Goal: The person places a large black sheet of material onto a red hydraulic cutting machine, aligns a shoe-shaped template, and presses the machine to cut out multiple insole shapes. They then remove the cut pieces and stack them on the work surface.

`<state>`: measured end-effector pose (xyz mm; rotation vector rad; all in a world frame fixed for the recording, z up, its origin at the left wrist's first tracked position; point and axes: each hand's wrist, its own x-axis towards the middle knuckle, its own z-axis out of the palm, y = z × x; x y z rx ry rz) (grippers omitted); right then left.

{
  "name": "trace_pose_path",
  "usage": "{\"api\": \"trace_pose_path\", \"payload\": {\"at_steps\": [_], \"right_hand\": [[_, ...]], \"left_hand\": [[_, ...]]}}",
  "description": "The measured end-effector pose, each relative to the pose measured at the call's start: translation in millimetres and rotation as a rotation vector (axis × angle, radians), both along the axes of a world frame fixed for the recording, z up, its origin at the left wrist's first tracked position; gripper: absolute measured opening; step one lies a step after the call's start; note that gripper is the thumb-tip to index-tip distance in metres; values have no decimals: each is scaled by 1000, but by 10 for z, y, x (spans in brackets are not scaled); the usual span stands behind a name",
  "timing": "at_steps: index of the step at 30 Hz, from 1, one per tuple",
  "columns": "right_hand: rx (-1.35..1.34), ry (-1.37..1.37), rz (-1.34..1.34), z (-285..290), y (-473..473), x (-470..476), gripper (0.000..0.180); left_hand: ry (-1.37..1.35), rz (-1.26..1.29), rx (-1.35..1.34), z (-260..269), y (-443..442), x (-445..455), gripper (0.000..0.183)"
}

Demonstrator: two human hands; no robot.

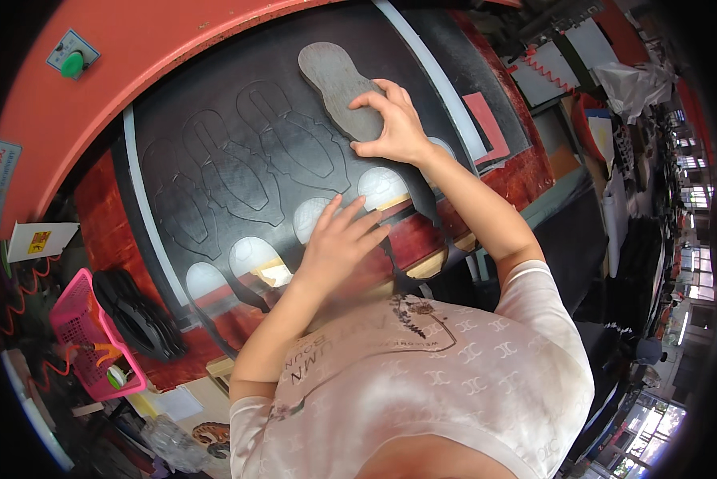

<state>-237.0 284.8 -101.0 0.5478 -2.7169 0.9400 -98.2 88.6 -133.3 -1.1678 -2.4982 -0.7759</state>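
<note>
A sole-shaped cutting die with a grey top [340, 78] lies on a black sheet [214, 78] across the press bed. My right hand [391, 123] grips its near end, thumb on one edge and fingers over the other. Several sole outlines [295, 149] are cut into the sheet to the left of the die. My left hand [346, 233] is spread with its fingers apart over the sheet's near edge, holding nothing. Along that edge are rounded cut-outs, with a white surface [382, 188] showing through. Strips of the sheet hang over the front edge.
The red press beam [155, 54] with a green button [71, 64] arches over the far side. At left stand a stack of black sole-shaped pieces [137, 314] and a pink plastic basket [86, 335]. A pink-red piece [487, 129] lies at right.
</note>
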Motion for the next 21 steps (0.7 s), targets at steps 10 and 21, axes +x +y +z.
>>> {"api": "trace_pose_path", "payload": {"at_steps": [10, 21], "right_hand": [[75, 8, 52, -45, -154, -617, 67], [-367, 606, -97, 1114, 672, -2126, 32]], "left_hand": [[-22, 7, -7, 41, -169, -672, 34], [-74, 361, 111, 27, -273, -891, 19]]}}
